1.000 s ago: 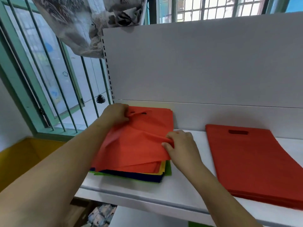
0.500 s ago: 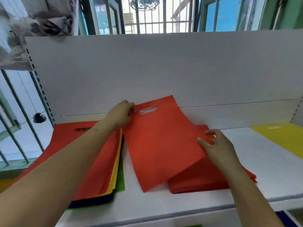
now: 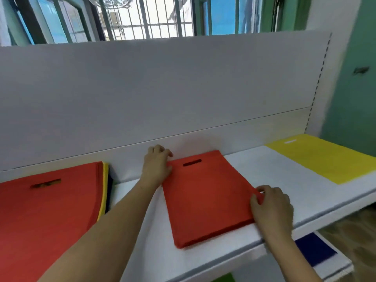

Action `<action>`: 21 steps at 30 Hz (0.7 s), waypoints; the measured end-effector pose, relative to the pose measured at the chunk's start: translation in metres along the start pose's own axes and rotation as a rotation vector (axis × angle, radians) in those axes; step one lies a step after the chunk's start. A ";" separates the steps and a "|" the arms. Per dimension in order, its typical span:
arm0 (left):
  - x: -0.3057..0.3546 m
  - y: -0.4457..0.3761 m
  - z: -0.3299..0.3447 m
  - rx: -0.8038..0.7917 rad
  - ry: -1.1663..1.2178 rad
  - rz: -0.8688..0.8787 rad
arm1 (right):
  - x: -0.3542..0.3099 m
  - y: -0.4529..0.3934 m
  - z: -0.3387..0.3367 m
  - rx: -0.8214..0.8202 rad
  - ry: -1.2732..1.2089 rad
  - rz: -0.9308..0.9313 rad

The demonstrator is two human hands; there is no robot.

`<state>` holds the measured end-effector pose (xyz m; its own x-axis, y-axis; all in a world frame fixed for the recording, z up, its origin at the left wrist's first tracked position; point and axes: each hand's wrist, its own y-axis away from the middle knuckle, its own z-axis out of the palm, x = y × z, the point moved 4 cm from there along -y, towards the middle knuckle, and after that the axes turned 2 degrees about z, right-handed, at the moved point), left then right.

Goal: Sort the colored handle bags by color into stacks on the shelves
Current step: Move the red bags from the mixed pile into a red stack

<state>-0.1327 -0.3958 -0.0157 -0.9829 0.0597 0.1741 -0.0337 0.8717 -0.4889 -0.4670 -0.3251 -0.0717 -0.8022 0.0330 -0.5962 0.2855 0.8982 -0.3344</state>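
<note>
Lying flat on the white shelf, the red stack of handle bags sits near the middle of the board, its cut-out handle slot turned toward the white back panel. The left hand rests at the stack's far left corner, fingers curled over the top edge beside the slot and touching the top bag; whether it pinches the fabric or only presses on it cannot be told. The right hand holds the stack's right edge near the front of the shelf, thumb on top of the red fabric and fingers folded around the edge, pinching it.

At the left end of the same shelf lies the mixed pile: a red bag on top, with yellow and dark blue edges showing along its right side. This pile stands apart from the red stack, with bare shelf between them. At the right end of the shelf lies a yellow bag, flat, with its handle slot toward the back panel, well apart from the red stack.

On a lower shelf, below the right forearm, a dark blue bag is partly visible. A barred window runs above the back panel.
</note>
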 end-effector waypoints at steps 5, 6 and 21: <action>-0.019 0.015 0.025 0.001 0.230 -0.297 | -0.003 -0.003 0.008 -0.037 0.078 -0.052; -0.021 0.014 0.029 -0.014 0.252 -0.329 | -0.004 -0.002 0.009 -0.027 0.084 -0.073; -0.031 -0.012 -0.089 -0.028 -0.084 -0.025 | -0.065 0.026 -0.006 0.250 -0.168 -0.199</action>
<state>-0.0853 -0.3649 0.0606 -0.9936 -0.0025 0.1127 -0.0545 0.8859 -0.4606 -0.4105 -0.3010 -0.0376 -0.7637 -0.2231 -0.6058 0.2682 0.7439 -0.6121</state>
